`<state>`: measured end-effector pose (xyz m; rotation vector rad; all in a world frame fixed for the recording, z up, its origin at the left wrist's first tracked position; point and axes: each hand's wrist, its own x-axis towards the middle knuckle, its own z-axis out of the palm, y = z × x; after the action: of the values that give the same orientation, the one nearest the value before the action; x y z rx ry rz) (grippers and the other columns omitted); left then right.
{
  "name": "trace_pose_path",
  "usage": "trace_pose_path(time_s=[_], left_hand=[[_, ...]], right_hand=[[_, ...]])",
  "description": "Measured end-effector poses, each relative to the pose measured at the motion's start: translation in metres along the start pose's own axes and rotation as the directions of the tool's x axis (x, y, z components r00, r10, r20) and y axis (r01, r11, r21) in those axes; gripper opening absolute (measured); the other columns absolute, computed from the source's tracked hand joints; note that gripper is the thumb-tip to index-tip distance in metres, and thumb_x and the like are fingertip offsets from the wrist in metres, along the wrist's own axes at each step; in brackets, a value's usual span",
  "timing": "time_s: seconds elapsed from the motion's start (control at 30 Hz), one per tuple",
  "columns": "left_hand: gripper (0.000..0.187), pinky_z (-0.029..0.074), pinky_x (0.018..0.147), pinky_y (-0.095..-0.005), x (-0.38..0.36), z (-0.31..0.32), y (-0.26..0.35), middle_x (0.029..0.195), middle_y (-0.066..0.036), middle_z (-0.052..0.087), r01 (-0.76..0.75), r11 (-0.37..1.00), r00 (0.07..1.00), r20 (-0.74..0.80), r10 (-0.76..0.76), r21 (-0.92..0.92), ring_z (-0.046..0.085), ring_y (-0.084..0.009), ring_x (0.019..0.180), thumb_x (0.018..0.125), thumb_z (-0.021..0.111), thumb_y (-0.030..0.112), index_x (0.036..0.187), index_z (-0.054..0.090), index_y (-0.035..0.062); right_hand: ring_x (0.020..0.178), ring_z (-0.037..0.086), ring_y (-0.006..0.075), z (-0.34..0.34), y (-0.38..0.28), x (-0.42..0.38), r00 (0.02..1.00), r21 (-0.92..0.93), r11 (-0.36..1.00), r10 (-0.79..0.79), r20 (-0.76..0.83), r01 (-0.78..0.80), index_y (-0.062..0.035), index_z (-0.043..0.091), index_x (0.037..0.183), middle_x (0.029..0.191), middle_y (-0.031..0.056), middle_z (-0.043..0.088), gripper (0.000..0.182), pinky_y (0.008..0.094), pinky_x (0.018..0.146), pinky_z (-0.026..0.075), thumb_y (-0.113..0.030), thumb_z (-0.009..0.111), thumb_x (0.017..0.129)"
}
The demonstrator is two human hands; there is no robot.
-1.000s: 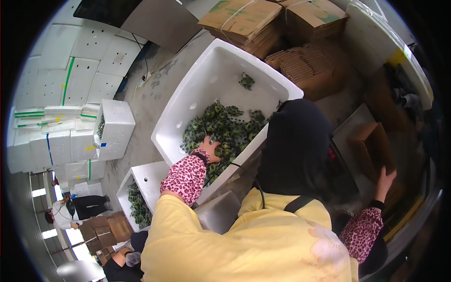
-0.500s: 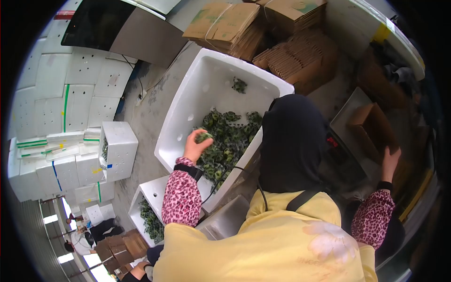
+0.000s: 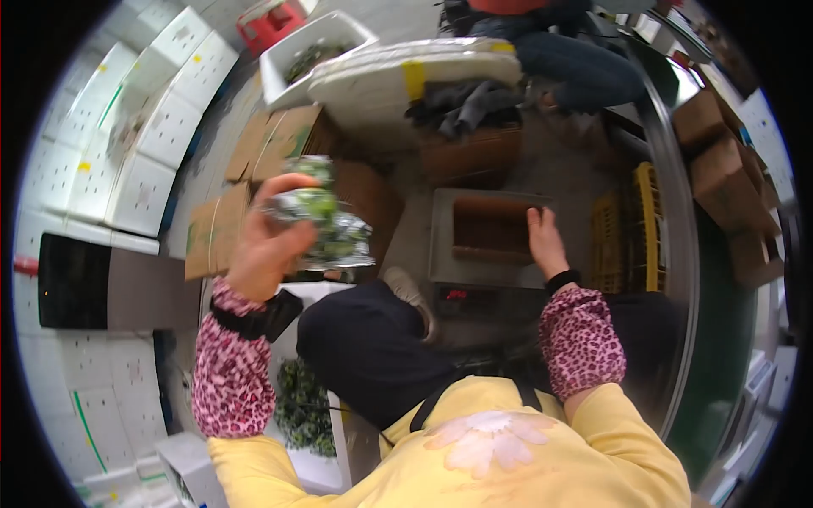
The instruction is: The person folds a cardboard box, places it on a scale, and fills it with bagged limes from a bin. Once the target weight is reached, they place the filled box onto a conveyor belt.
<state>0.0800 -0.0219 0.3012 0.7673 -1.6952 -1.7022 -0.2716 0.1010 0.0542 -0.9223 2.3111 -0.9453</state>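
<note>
My left hand (image 3: 269, 241) is raised at the left, closed around green leafy vegetables in shiny plastic wrap (image 3: 326, 224); motion blurs them slightly. At the centre right, my right hand (image 3: 546, 244) grips the right wall of a small open cardboard box (image 3: 491, 230). That box rests on the pale platform of a scale (image 3: 442, 254), whose display glows red on the near side. Beneath my left arm is a large white foam box (image 3: 326, 470) with more wrapped greens (image 3: 302, 406) inside, partly hidden by my leg.
Tied stacks of flat cardboard (image 3: 275, 140) stand at the upper left. A yellow crate (image 3: 648, 229) is right of the scale, beside a metal-edged green conveyor (image 3: 720, 356). White foam boxes (image 3: 140, 199) line the left. Another person's leg (image 3: 584, 72) shows at the top.
My view has swung right, from the foam box to the scale. My left hand has lifted the wrapped greens out of the foam box. My right hand stays at the cardboard box.
</note>
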Motion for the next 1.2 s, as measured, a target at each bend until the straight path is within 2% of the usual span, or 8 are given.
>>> trace_pose_path(time_s=[0.13, 0.27, 0.47, 0.6, 0.67, 0.87, 1.0, 1.2], left_hand=[[0.045, 0.044, 0.087, -0.0297, 0.088, 0.079, -0.041, 0.107, -0.004, 0.049, 0.14, 0.983, 0.904, 0.391, -0.176, 0.119, 0.052, -0.0136, 0.096, 0.074, 0.074, 0.012, 0.113, 0.051, 0.0078], [0.046, 0.04, 0.095, -0.033, 0.125, 0.136, -0.102, 0.122, -0.013, 0.037, -0.138, 0.894, 0.91, 0.411, -0.056, 0.427, 0.044, -0.0241, 0.113, 0.071, 0.077, 0.02, 0.109, 0.054, 0.0095], [0.079, 0.025, 0.108, -0.042, 0.123, 0.113, -0.124, 0.143, -0.03, 0.016, -0.163, 0.621, 0.772, 0.491, -0.403, 0.767, 0.019, -0.0402, 0.135, 0.072, 0.073, 0.037, 0.139, 0.036, 0.019], [0.055, 0.028, 0.105, -0.0335, 0.103, 0.017, -0.077, 0.139, -0.009, 0.038, -0.052, 0.694, 0.937, 0.275, -0.214, 0.718, 0.032, -0.0218, 0.13, 0.086, 0.062, 0.023, 0.134, 0.042, 0.0086], [0.051, 0.032, 0.103, -0.0312, 0.062, -0.038, -0.055, 0.13, -0.012, 0.047, 0.192, 0.858, 0.981, -0.099, -0.165, 0.476, 0.038, -0.0197, 0.126, 0.086, 0.062, 0.025, 0.13, 0.046, 0.0064], [0.068, 0.036, 0.099, -0.0328, -0.163, -0.166, -0.115, 0.13, -0.017, 0.045, 0.58, 0.754, 0.549, -0.832, -0.082, 0.308, 0.044, -0.0239, 0.121, 0.079, 0.07, 0.03, 0.132, 0.038, 0.002], [0.091, 0.034, 0.103, -0.0415, -0.302, -0.144, -0.25, 0.131, -0.028, 0.041, 0.865, 0.393, 0.466, -0.791, -0.397, 0.312, 0.04, -0.0384, 0.123, 0.066, 0.073, 0.044, 0.135, 0.033, 0.0006], [0.109, 0.029, 0.104, -0.0491, -0.311, -0.078, -0.304, 0.145, -0.024, 0.018, 0.842, 0.352, 0.534, -0.536, -0.655, 0.408, 0.023, -0.0411, 0.132, 0.06, 0.075, 0.053, 0.144, 0.016, 0.0185]], right_hand=[[0.114, 0.045, 0.0436, 0.003, 0.003, -0.004, 1.0, 0.076, 0.997, -0.014, 0.014, 0.013, -0.0005, 0.034, 0.13, 0.123, 0.0286, 0.048, 0.064, 0.0461, 0.093, 0.038, -0.053, 0.035, 0.092], [0.114, 0.046, 0.0428, -0.002, 0.003, -0.004, 1.0, 0.103, 0.995, -0.008, 0.028, 0.005, -0.0003, 0.035, 0.13, 0.122, 0.028, 0.049, 0.065, 0.0456, 0.093, 0.038, -0.054, 0.034, 0.092], [0.112, 0.048, 0.0424, -0.002, 0.001, -0.006, 0.997, 0.109, 0.992, -0.062, 0.049, 0.056, -0.0006, 0.036, 0.129, 0.12, 0.0276, 0.05, 0.066, 0.046, 0.092, 0.039, -0.055, 0.032, 0.092], [0.109, 0.049, 0.0434, 0.005, 0.002, -0.001, 0.998, 0.032, 0.998, -0.06, 0.021, 0.06, -0.0006, 0.04, 0.123, 0.117, 0.0269, 0.052, 0.055, 0.0464, 0.089, 0.04, -0.046, 0.036, 0.094], [0.097, 0.05, 0.0412, 0.016, 0.033, 0.013, 0.904, -0.166, 0.891, -0.427, 0.005, 0.422, 0.0015, 0.047, 0.114, 0.106, 0.0248, 0.051, 0.033, 0.0459, 0.08, 0.044, -0.024, 0.034, 0.098], [0.118, 0.044, 0.0257, 0.038, 0.136, 0.09, 0.902, 0.109, 0.898, -0.431, 0.028, 0.426, 0.0051, 0.042, 0.124, 0.125, 0.0181, 0.047, 0.038, 0.0339, 0.1, 0.035, -0.023, 0.037, 0.099], [0.128, 0.035, 0.0279, 0.012, 0.094, 0.075, 0.979, 0.016, 0.983, -0.186, 0.084, 0.186, 0.006, 0.037, 0.132, 0.137, 0.0196, 0.038, 0.063, 0.0329, 0.105, 0.028, -0.046, 0.035, 0.096], [0.125, 0.039, 0.0294, -0.003, 0.072, 0.067, 0.979, -0.061, 0.98, -0.181, 0.097, 0.188, 0.0057, 0.037, 0.131, 0.136, 0.021, 0.04, 0.066, 0.0335, 0.103, 0.03, -0.049, 0.036, 0.095]])
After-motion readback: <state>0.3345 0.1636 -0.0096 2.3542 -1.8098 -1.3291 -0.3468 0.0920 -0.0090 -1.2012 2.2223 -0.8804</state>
